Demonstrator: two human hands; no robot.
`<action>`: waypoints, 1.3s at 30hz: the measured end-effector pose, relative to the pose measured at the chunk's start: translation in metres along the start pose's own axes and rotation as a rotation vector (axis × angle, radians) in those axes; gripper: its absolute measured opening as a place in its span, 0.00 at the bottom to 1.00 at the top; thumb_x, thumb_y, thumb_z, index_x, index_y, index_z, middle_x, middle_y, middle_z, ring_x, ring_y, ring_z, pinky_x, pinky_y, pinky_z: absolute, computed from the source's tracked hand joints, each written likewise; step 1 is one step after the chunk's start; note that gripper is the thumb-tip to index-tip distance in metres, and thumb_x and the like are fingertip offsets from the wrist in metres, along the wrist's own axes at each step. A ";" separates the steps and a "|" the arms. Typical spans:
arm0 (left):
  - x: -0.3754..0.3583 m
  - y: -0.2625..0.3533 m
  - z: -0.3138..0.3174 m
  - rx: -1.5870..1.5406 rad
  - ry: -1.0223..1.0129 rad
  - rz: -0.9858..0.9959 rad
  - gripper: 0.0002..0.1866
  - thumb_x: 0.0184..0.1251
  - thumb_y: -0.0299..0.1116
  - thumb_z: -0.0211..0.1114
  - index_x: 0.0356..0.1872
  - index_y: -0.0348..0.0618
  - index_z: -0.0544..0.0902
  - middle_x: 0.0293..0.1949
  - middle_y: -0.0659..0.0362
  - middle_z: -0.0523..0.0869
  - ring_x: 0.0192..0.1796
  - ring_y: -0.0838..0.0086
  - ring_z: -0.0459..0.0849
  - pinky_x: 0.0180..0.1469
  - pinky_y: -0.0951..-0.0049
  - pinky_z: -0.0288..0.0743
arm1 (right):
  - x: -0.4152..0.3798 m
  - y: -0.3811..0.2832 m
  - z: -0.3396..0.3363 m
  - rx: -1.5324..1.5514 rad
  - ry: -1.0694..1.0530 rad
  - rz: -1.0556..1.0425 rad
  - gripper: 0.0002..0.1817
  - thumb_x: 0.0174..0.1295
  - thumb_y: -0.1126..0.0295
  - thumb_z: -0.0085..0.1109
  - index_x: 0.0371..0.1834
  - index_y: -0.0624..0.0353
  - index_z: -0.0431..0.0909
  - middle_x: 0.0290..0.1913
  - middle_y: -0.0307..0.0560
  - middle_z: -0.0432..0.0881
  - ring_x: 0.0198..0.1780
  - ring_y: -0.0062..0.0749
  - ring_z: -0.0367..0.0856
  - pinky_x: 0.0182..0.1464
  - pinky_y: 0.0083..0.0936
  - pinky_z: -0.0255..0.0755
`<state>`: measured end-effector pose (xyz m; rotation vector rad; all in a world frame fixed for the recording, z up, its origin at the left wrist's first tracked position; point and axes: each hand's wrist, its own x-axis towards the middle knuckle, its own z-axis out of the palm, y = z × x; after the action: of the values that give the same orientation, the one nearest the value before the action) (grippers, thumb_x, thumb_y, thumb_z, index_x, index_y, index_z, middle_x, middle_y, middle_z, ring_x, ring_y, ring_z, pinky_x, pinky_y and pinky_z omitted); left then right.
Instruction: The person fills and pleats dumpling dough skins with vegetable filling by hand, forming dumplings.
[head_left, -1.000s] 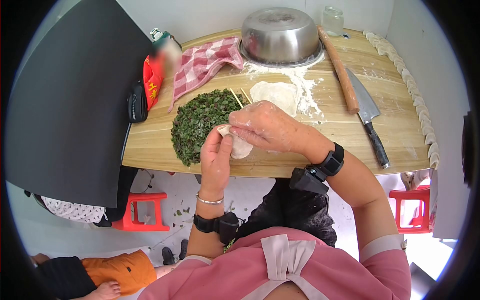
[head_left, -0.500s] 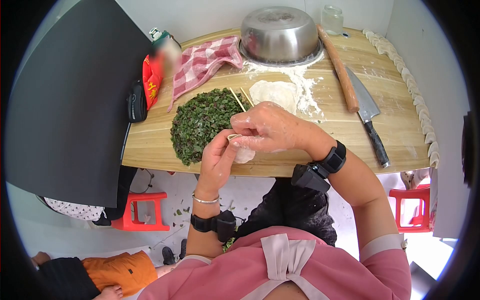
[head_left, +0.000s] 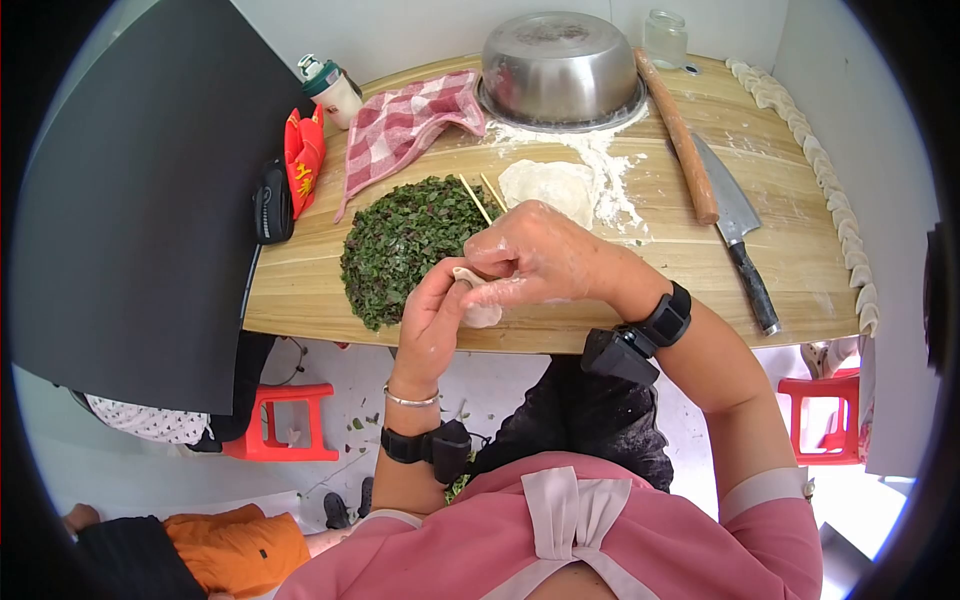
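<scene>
Here the left hand cups a pale dumpling wrapper from below, fingers curled up around it, while the right hand comes over the top and pinches the wrapper's upper edge between thumb and fingertips. Both hands meet over the near edge of the wooden table, with the wrapper's rounded lower part showing beneath the right hand. Just to the left of the hands lies a wide heap of chopped greens, and 2 thin chopsticks rest on its far right side. Beyond the right hand sits a flat round of dough in a patch of scattered flour. Farther back stands an upturned steel bowl, with a red checked cloth to its left and a glass jar to its right. A rolling pin and a cleaver lie side by side on the right, and a row of finished dumplings curves along the table's far right edge.
</scene>
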<state>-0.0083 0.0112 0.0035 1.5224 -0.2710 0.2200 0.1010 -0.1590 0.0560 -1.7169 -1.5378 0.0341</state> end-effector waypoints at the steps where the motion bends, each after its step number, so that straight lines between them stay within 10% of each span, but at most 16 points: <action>1: -0.001 0.002 0.000 -0.016 -0.032 -0.034 0.15 0.76 0.32 0.50 0.56 0.35 0.74 0.46 0.64 0.79 0.46 0.84 0.75 0.51 0.82 0.69 | 0.000 0.001 -0.001 0.012 -0.017 0.021 0.16 0.59 0.59 0.58 0.23 0.60 0.71 0.18 0.52 0.71 0.24 0.53 0.71 0.27 0.40 0.64; 24: 0.001 0.008 0.016 0.007 0.062 -0.069 0.13 0.74 0.29 0.52 0.53 0.33 0.75 0.46 0.63 0.80 0.47 0.85 0.75 0.51 0.83 0.69 | 0.002 0.008 0.014 -0.024 0.169 -0.079 0.12 0.62 0.68 0.54 0.25 0.64 0.68 0.20 0.55 0.70 0.24 0.52 0.72 0.28 0.38 0.65; 29: -0.001 0.002 0.012 -0.079 0.025 -0.142 0.13 0.74 0.30 0.52 0.53 0.34 0.76 0.45 0.64 0.80 0.45 0.87 0.74 0.49 0.83 0.69 | 0.000 0.013 0.004 0.185 0.043 0.297 0.14 0.65 0.61 0.51 0.31 0.62 0.76 0.23 0.57 0.75 0.28 0.56 0.75 0.33 0.42 0.69; 39: 0.004 0.005 0.024 -0.092 0.122 -0.141 0.15 0.75 0.31 0.52 0.55 0.34 0.75 0.45 0.64 0.80 0.45 0.86 0.75 0.49 0.83 0.70 | 0.002 0.014 0.013 0.037 0.085 0.043 0.14 0.63 0.61 0.52 0.27 0.62 0.71 0.25 0.57 0.75 0.30 0.57 0.75 0.33 0.45 0.68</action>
<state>-0.0070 -0.0127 0.0104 1.4245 -0.0753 0.1848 0.1061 -0.1498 0.0404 -1.7004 -1.4299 0.0121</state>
